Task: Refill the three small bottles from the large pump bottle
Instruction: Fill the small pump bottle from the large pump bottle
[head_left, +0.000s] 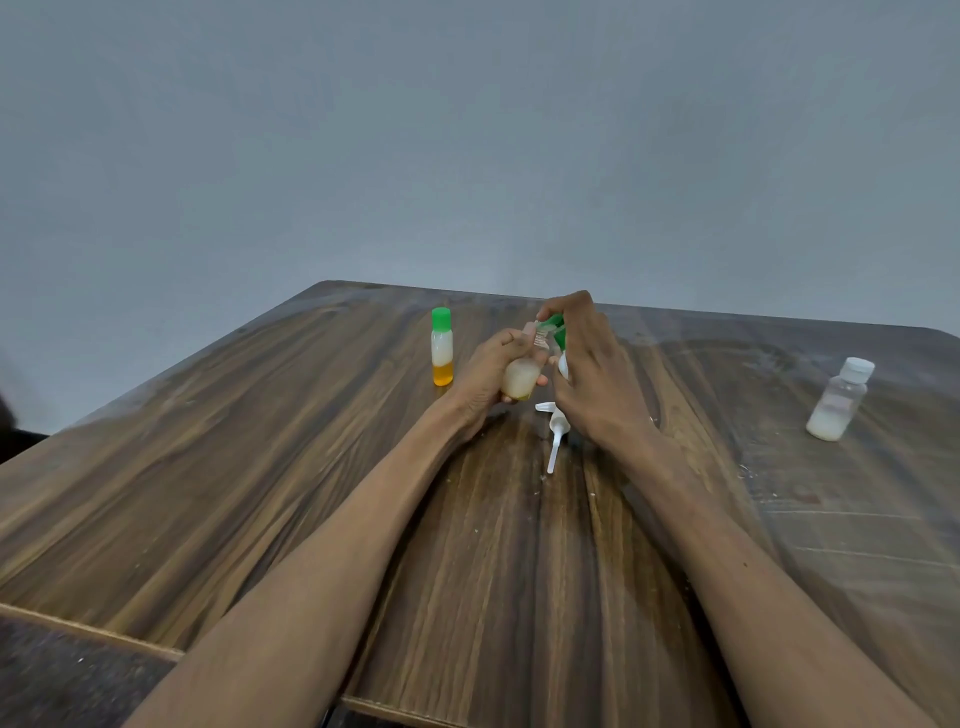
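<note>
The small bottle (519, 379) was held tilted above the middle of the bench (260, 467), the left hand (488, 379) curled round its body. The right hand (587, 374) pinched a green cap (551, 325) at its neck in its fingers (558, 306). Whether the cap was going on or coming off could not be told; the bottle looked partly filled, so capping seemed likelier. Next would come turning the cap home squarely on the threads.

A pump head (556, 431) lay on the bench below the hands; the large bottle was mostly hidden. A green-capped bottle (442, 347) stood left, a clear bottle (839, 400) well apart right. The wooden bench was smeared, backed by a plain grey wall (467, 130).
</note>
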